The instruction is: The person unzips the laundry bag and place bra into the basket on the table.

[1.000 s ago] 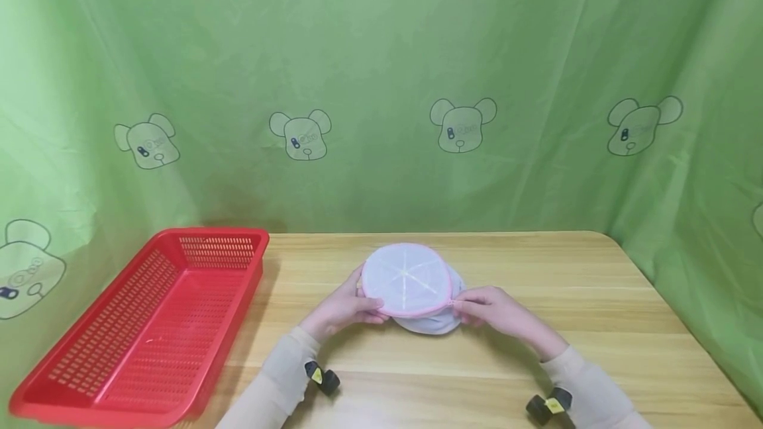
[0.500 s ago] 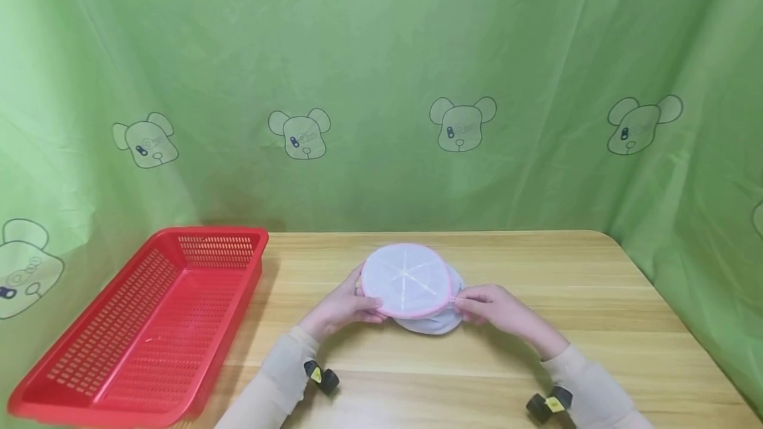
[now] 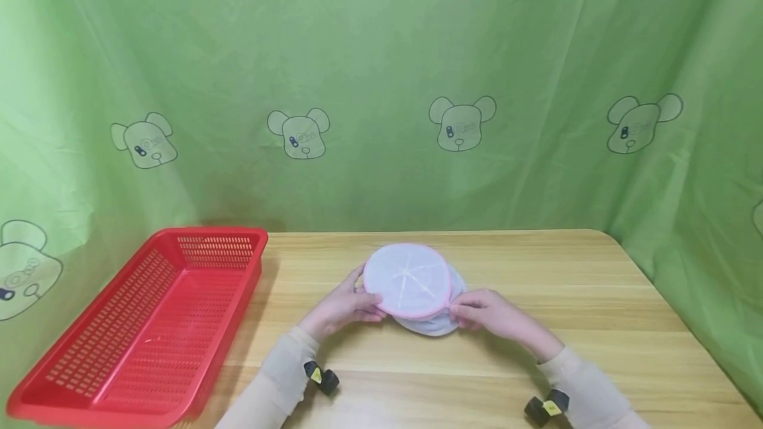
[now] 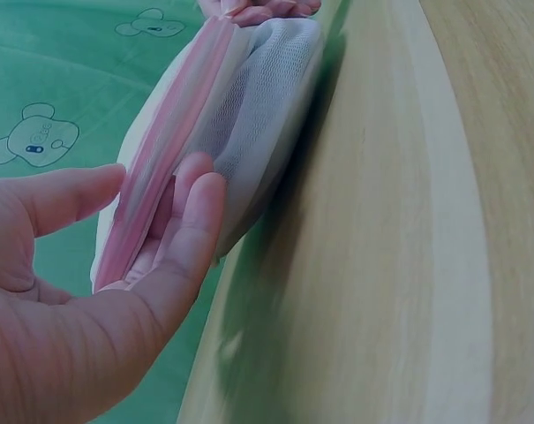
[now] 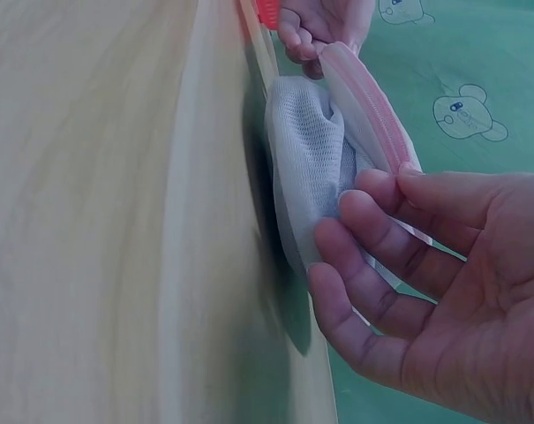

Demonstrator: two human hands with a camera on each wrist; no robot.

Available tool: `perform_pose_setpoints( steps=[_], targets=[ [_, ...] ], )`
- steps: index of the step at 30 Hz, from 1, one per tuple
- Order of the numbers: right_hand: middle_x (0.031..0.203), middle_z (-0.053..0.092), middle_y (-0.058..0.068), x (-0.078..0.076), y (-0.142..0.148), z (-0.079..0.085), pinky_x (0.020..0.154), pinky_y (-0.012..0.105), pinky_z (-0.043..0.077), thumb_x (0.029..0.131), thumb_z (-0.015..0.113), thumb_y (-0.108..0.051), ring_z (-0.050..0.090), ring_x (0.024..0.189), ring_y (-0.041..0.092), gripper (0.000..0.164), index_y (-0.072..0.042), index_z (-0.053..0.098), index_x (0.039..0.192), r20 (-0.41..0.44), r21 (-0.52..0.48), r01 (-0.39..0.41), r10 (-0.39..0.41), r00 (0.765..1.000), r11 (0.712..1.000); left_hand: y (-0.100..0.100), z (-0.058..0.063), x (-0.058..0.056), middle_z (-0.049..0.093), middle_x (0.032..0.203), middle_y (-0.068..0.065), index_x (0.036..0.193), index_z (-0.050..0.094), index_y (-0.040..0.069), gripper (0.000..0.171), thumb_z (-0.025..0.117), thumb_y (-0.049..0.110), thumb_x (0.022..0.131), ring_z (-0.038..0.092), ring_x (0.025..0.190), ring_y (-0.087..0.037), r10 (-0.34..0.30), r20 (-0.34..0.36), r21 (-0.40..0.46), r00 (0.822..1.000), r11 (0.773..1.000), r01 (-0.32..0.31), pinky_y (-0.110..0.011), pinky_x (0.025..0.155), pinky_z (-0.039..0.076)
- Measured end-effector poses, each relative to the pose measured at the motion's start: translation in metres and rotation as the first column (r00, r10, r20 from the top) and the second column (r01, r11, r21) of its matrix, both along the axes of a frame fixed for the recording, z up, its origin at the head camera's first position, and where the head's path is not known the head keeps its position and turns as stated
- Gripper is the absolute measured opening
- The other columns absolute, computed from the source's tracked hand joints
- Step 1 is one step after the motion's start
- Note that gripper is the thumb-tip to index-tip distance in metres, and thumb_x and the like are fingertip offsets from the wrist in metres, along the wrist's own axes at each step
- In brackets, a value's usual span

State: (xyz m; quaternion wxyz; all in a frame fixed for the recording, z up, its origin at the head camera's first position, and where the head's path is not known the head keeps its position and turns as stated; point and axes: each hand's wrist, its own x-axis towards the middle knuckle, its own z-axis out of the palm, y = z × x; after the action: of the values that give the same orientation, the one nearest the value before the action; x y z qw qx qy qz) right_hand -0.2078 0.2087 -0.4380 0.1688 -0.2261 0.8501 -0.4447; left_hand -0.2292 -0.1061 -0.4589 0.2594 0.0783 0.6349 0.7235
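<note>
A round white mesh laundry bag (image 3: 407,277) with a pink zipper band is held over the table, its pale lid marked with lines that cross like spokes. My left hand (image 3: 346,303) grips the bag's left edge, thumb on top and fingers beneath, as the left wrist view shows along the pink zipper (image 4: 165,146). At the lower right edge, my right hand (image 3: 491,313) pinches the zipper's end between thumb and forefinger, hiding the pull. Its other fingers curl beside the soft grey-white mesh body (image 5: 306,155), which sags below the lid.
A long red plastic basket (image 3: 157,336) with slotted walls stands at the left of the wooden table (image 3: 596,296). Behind and on both sides hangs a green curtain (image 3: 381,32) printed with bear heads. Both wrists carry small black cameras.
My right hand has shifted slightly left along the bag's edge, still pinching at the zipper, and the lid has turned a little. The left hand keeps its place.
</note>
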Motion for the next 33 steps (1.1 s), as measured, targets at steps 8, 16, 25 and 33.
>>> perform_pose_setpoints(
  steps=[8,16,25,33],
  targets=[
    [0.08,0.065,0.01,0.003,-0.005,-0.001,0.069,0.029,0.058,0.099,0.054,-0.025,0.06,0.075,0.014,0.027,-0.004,0.069,0.092,0.003,0.004,-0.022,0.022,1.0,1.0,0.002,-0.001,0.001,0.068,0.096,-0.016,0.157,0.0,0.018,0.091,0.059,0.001,0.09,0.07,0.081,-0.021,-0.01,0.005,-0.006,1.0,1.0,0.01,-0.039,0.083,0.061],
    [0.078,0.064,0.012,0.008,-0.013,-0.004,0.067,0.03,0.058,0.099,0.054,-0.023,0.06,0.072,0.013,0.026,-0.002,0.068,0.091,0.014,-0.019,-0.047,0.048,0.999,0.999,0.004,0.0,0.003,0.069,0.096,-0.018,0.157,-0.002,0.019,0.094,0.061,0.002,0.089,0.07,0.083,-0.023,-0.024,0.007,-0.009,1.0,1.0,0.024,-0.041,0.085,0.061],
    [0.079,0.065,0.013,0.013,-0.02,-0.005,0.067,0.029,0.059,0.098,0.055,-0.02,0.06,0.074,0.011,0.024,-0.001,0.068,0.092,0.032,-0.035,-0.065,0.066,0.997,0.997,0.007,0.0,0.006,0.07,0.095,-0.017,0.156,0.007,0.014,0.087,0.061,0.004,0.09,0.07,0.082,-0.024,-0.047,-0.011,-0.015,0.999,0.999,0.046,-0.043,0.085,0.06],
    [0.074,0.063,0.011,0.014,-0.021,-0.007,0.063,0.027,0.057,0.098,0.056,-0.022,0.057,0.068,0.008,0.027,-0.001,0.066,0.085,-0.004,-0.02,-0.091,0.091,0.996,0.996,0.01,-0.001,0.007,0.069,0.1,-0.021,0.156,0.009,0.014,0.086,0.062,0.003,0.089,0.069,0.081,-0.024,-0.044,-0.001,-0.013,0.999,0.999,0.044,-0.045,0.086,0.06]
  ],
)
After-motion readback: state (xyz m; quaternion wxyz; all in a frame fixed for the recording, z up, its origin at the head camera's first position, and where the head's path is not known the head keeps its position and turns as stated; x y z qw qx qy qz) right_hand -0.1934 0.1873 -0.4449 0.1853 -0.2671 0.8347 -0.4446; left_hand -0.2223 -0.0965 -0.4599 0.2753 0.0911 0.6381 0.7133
